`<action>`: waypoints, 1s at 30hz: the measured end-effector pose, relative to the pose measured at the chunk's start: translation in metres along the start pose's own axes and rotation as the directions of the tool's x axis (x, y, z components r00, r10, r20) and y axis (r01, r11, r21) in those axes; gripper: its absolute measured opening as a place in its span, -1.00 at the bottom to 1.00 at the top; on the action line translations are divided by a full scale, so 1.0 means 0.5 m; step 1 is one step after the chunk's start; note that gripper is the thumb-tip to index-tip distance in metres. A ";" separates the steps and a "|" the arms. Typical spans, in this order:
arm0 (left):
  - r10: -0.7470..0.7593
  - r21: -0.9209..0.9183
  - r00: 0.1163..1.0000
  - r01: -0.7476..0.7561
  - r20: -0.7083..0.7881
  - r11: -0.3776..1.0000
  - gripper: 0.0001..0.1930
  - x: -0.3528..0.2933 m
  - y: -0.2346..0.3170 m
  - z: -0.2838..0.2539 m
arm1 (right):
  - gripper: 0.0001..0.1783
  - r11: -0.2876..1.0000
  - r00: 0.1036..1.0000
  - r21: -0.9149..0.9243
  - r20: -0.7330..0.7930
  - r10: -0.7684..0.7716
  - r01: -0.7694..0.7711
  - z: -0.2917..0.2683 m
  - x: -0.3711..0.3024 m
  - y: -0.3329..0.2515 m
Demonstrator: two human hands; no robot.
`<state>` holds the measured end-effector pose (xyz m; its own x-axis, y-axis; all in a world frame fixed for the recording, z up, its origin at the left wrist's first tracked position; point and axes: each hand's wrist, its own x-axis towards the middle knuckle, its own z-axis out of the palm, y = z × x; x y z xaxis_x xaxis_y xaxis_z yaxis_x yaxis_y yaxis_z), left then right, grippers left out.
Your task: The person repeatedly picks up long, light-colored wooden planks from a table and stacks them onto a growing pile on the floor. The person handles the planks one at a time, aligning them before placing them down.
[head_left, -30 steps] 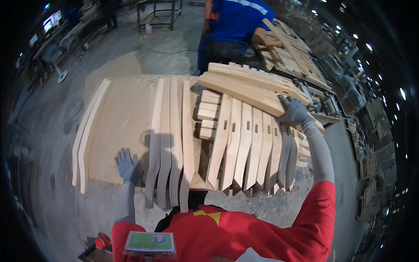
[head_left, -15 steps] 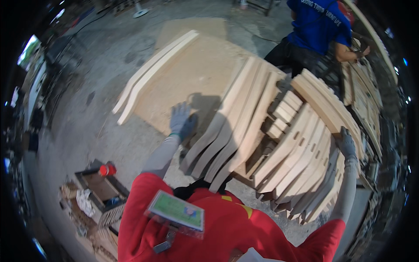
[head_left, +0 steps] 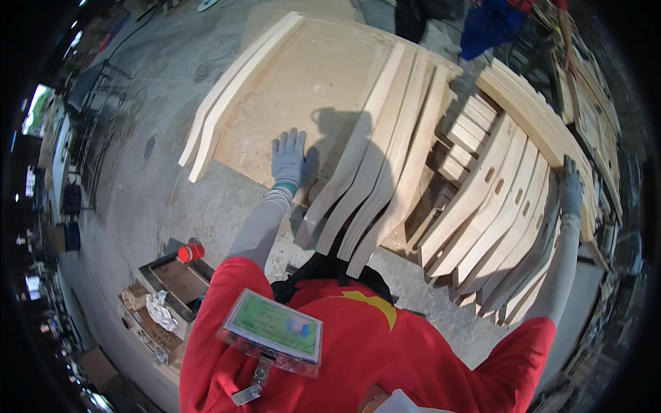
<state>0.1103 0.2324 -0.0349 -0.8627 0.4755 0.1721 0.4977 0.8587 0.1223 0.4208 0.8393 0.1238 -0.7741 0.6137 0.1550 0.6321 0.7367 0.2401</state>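
Resting spread flat on the board (head_left: 289,82), the left hand (head_left: 288,160) nears 3 curved slats (head_left: 375,162) — stiff, long; the right hand (head_left: 570,189) curls over the outer slat stack (head_left: 496,206) edge.

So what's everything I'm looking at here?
curved wooden slats: several, pale, fanned out on the board
slotted slats: several, pale, fanned at right
flat board: one, tan, on the floor
short wood blocks: a few, pale, between the fans
red-capped can: one, lower left
co-worker: one, blue top, far side
left hand: grey glove, flat on the board
right hand: grey glove, on the right fan's edge
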 end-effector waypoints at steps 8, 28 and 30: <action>0.060 -0.035 0.998 -0.060 -0.003 0.998 -0.40 0.003 -0.020 0.012 | -0.38 0.990 0.986 -0.143 -0.165 -0.023 -0.001 -0.012 -0.018 -0.027; 0.893 -0.381 0.357 -0.812 0.273 0.442 -0.30 0.017 0.002 -0.027 | -0.61 0.189 0.412 0.688 0.174 0.894 -0.700 -0.142 -0.968 -1.103; 0.885 -0.318 0.434 -0.826 0.168 0.465 -0.28 0.026 -0.045 0.014 | -0.64 0.101 0.344 0.559 0.350 0.871 -0.823 -0.127 -1.092 -1.235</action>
<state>0.0871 0.2205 -0.0423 0.0511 0.9985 0.0184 0.9727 -0.0540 0.2255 0.4509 0.0315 -0.0485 0.2956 0.9525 -0.0732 0.7194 -0.2724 -0.6390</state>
